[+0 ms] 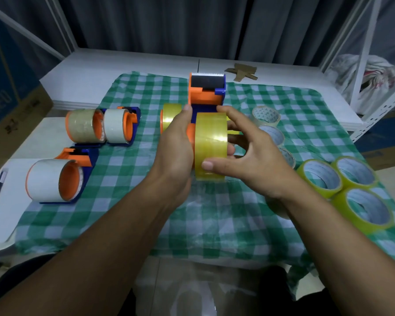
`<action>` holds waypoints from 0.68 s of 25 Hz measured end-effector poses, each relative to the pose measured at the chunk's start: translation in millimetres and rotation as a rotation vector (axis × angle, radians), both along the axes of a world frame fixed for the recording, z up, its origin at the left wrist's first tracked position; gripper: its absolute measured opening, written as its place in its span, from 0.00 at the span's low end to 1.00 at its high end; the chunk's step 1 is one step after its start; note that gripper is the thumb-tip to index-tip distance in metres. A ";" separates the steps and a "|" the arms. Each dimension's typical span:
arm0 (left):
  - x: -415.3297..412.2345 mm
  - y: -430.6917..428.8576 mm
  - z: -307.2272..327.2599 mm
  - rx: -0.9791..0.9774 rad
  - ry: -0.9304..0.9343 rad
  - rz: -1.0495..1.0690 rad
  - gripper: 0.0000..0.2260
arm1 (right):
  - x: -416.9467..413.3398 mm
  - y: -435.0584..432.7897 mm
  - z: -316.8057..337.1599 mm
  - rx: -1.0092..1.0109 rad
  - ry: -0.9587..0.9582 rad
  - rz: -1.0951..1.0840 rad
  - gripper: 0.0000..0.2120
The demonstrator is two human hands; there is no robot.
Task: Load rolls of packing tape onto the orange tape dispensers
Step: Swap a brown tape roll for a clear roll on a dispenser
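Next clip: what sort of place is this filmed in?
Probably a storeroom or packing area: white metal shelving, a cardboard box alongside, and spare tape rolls laid out on a checked cloth.

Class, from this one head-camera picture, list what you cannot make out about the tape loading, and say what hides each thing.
1. Head view: the hub of the dispenser, covered by the left hand and the yellow roll; whether the roll is seated is unclear.
2. Head view: the clear rolls, partly behind the right hand.
3. Head view: the print on the box, blurred and cut by the left edge.
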State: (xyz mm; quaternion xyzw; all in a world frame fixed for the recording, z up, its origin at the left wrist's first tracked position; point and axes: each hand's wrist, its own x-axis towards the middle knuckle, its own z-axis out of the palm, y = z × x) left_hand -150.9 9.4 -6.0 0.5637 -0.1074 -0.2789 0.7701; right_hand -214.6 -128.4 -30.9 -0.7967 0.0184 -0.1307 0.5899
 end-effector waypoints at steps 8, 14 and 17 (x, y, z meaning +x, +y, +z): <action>21.1 11.0 2.5 -0.005 0.193 -0.193 0.39 | -5.2 3.2 3.6 -0.308 -0.055 -0.051 0.52; 23.4 5.1 3.2 0.048 0.074 -0.054 0.26 | 0.2 4.9 4.7 -0.356 -0.012 -0.108 0.56; 25.4 9.5 4.8 -0.037 0.139 -0.130 0.30 | -0.1 8.1 9.3 -0.374 -0.023 -0.110 0.59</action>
